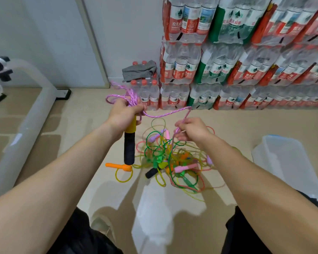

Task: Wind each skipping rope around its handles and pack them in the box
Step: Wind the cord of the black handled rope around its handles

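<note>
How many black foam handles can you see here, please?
2: one black foam handle is in the left hand; a second handle lies on the floor at the edge of the tangled rope pile. More may be hidden.

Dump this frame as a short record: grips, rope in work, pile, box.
left grip: holds black-and-yellow handle upright, pink rope loops bunched at its top
right grip: pinches the pink rope, which hangs down toward the pile
pile: tangled ropes on the floor, between the arms
box: clear, on the floor right of the pile, no rope seen inside
</note>
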The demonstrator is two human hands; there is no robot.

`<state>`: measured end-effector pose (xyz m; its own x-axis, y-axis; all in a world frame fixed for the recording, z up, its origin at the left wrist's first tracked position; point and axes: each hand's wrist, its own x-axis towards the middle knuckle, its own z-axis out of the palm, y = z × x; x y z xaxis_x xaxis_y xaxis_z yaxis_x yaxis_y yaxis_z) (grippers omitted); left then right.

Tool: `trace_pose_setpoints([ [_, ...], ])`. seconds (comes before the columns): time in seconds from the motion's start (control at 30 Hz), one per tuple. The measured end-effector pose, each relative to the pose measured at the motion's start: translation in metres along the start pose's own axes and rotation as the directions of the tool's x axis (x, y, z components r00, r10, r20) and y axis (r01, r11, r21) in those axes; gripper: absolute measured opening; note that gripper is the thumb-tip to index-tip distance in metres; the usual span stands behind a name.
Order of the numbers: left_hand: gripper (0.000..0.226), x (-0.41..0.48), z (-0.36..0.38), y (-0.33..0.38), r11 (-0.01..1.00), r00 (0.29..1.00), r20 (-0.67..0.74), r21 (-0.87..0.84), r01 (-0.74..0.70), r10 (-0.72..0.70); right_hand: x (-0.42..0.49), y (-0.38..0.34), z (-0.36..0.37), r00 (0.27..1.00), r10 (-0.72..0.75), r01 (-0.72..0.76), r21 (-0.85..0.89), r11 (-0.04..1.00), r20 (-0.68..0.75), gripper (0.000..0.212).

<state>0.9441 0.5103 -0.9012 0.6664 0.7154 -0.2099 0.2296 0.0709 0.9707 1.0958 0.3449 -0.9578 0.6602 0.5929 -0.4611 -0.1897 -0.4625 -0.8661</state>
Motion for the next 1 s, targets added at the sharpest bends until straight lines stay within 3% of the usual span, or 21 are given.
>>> trace_pose_setpoints([
  [0.07,0.021,0.002,0.008,-0.011,0.994,0.999,0.033,0.102,0.023,-0.026,-0.006,-0.018,-0.002,1.000,-0.019,0.023,0.182,0.983,-0.025,0.018],
  [0.17,0.013,-0.005,0.027,-0.022,0.986,0.989,0.145,0.169,0.001,-0.026,-0.021,-0.042,-0.003,0.994,-0.109,0.113,0.343,0.932,-0.032,0.014],
  [0.47,0.017,-0.020,0.069,-0.035,0.957,0.898,0.432,0.218,-0.189,0.079,-0.047,-0.059,-0.002,0.961,-0.275,0.271,0.333,0.903,-0.038,0.015],
  [0.53,0.013,-0.019,0.071,-0.032,0.955,0.911,0.407,0.238,-0.176,0.066,-0.049,-0.063,-0.007,0.947,-0.315,0.314,0.375,0.872,-0.061,0.012],
  [0.63,0.018,-0.017,0.069,-0.022,0.989,0.960,0.278,0.139,-0.045,0.005,-0.047,-0.061,-0.014,0.932,-0.344,0.360,0.425,0.830,-0.118,0.003],
  [0.73,0.019,-0.017,0.061,-0.008,0.999,0.984,0.179,-0.036,0.015,-0.008,-0.035,-0.040,-0.020,0.958,-0.225,0.282,0.423,0.861,-0.180,0.008],
  [0.8,0.017,-0.018,0.055,0.004,0.983,0.987,0.161,-0.181,0.044,-0.015,-0.024,-0.018,-0.019,0.975,-0.090,0.147,0.286,0.947,-0.203,0.020],
  [0.87,0.018,-0.020,0.050,0.015,0.940,0.983,0.177,-0.323,0.108,-0.052,-0.017,0.003,-0.008,0.993,-0.087,0.087,-0.002,0.996,-0.078,0.029],
  [0.93,0.017,-0.021,0.046,0.023,0.885,0.972,0.215,-0.429,0.180,-0.093,-0.015,0.015,0.009,0.981,-0.139,0.161,-0.178,0.971,0.133,0.036],
  [1.0,0.014,-0.019,0.040,0.027,0.854,0.966,0.231,-0.474,0.214,-0.114,-0.017,0.019,0.023,0.955,-0.173,0.227,-0.220,0.949,0.239,0.037],
])
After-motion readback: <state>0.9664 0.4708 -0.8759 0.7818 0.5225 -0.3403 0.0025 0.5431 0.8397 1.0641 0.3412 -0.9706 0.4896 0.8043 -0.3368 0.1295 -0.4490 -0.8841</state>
